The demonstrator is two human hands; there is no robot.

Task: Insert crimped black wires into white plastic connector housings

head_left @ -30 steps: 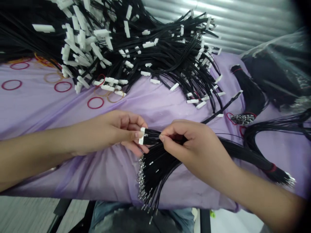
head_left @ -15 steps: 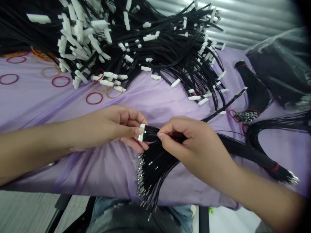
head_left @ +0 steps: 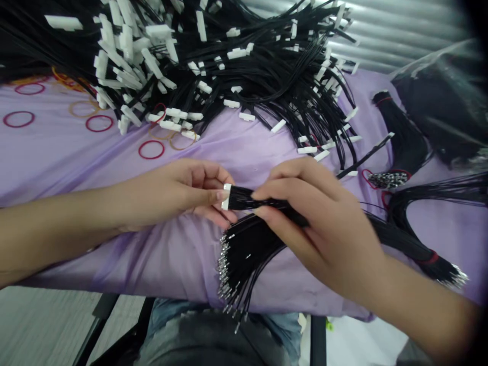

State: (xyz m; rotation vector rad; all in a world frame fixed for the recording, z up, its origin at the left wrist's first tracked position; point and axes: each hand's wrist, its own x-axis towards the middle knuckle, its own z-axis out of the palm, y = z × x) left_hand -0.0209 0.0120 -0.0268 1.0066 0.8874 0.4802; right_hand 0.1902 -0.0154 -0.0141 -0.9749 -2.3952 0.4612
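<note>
My left hand [head_left: 179,195] pinches a small white connector [head_left: 226,196] between thumb and fingers, just above the purple cloth. Black wires [head_left: 247,199] run out of the connector to the right. My right hand [head_left: 324,223] is closed around those wires, with the fingers lying along them close to the connector. Under the right hand hangs a loose bundle of black wires with metal tips [head_left: 236,264], fanning down past the table's front edge.
A big heap of black wires with white connectors [head_left: 213,66] fills the back of the purple cloth [head_left: 76,168]. Red and orange rubber bands [head_left: 151,149] lie at the left. Tied wire bundles [head_left: 396,137] and a plastic bag [head_left: 446,101] sit at the right.
My right hand has slid a little up and left along the wires, its fingers now flatter over them. The left hand and connector have risen slightly.
</note>
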